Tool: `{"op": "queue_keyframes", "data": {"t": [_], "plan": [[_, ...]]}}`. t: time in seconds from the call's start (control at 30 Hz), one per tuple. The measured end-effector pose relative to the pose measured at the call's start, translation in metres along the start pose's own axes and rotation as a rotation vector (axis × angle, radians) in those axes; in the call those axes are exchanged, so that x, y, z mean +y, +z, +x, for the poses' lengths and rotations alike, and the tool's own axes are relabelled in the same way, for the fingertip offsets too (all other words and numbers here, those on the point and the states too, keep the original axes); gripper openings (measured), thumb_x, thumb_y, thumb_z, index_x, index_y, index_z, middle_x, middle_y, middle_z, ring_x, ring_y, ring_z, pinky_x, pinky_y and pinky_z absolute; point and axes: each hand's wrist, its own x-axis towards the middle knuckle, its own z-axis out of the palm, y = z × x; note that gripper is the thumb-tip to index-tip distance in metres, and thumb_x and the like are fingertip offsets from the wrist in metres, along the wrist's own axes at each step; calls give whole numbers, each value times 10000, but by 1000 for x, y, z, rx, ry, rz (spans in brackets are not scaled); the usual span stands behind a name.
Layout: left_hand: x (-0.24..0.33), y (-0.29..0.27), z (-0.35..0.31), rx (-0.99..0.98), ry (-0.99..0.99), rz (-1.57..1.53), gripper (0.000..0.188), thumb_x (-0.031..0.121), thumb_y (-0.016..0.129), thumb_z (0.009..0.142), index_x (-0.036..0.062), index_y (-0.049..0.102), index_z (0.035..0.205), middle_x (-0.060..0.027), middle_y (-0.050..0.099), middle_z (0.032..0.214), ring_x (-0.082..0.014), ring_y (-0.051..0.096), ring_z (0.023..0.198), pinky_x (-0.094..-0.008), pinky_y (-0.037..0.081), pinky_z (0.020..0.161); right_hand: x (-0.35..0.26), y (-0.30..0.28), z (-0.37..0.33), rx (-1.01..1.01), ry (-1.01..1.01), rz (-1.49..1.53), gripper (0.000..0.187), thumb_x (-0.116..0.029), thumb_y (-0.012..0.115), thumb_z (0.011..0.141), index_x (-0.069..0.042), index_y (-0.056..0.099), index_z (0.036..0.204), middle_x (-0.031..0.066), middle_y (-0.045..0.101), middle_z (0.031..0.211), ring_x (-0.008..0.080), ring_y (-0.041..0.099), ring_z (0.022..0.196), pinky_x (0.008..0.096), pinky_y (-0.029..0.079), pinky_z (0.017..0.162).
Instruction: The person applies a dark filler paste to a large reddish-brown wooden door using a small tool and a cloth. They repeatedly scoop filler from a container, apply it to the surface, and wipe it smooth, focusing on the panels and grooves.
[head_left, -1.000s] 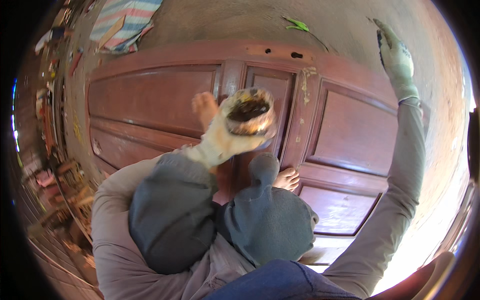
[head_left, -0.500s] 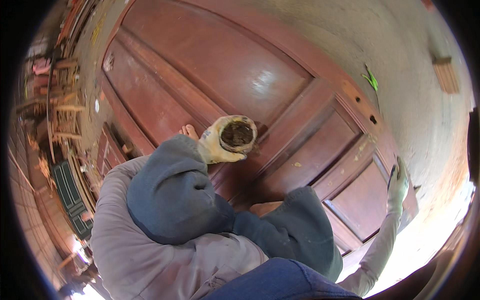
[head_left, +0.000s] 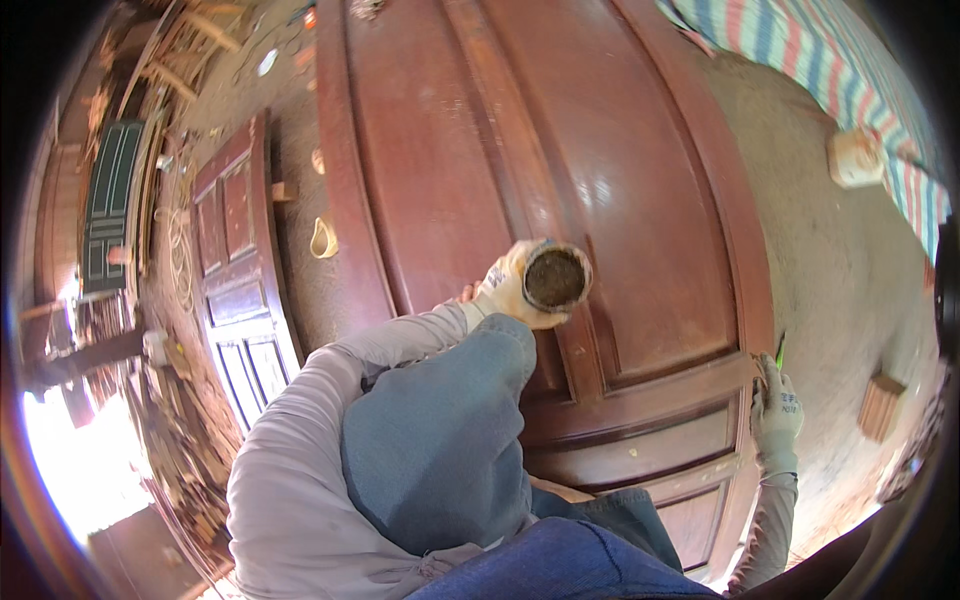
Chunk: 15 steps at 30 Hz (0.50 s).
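Note:
A round container (head_left: 588, 262) of brown paste is tipped toward me, with the gloved fingers of my left hand (head_left: 506, 286) wrapped around its side. Below it lies a large reddish-brown panelled wooden door (head_left: 640, 180). My right hand (head_left: 777, 415), in a pale glove, is at the door's right edge, its fingers bent and close together. Whatever those fingers may grip is too small to make out. Just beyond them a green leafy sprig (head_left: 781, 350) shows on the floor.
Left of the door, a smaller panelled door (head_left: 235, 215) lies beside a cut-open yellowish container (head_left: 323, 240). At right are a wooden block (head_left: 881, 408), a whitish jug (head_left: 856, 158) and a striped sheet (head_left: 800, 50). Timber pieces (head_left: 185, 430) are piled at far left.
My view has turned and shifted along the door. My right hand has moved up its right edge, near the green sprig. The container stays in my left hand.

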Motion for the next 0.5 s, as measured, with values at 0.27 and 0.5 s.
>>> {"op": "queue_keyframes", "data": {"t": [0.27,0.5], "plan": [[-27,-131,117,458,-236,-27,1003,407,970,554,70,503,1375,-132,593,1319,-310,572,1238,-422,464,1089,-108,-17,127,-105,-250,31,460,-81,630,941,-193,604,1387,81,712,1060,304,698,828,409,567,696],[-99,-170,224,708,-483,-144,1105,463,951,568,62,430,1456,-153,558,1368,-347,489,1307,-434,442,1097,-184,-33,220,-1,-430,59,467,-105,649,934,-135,584,1396,30,742,1158,241,683,869,377,570,716]]}}
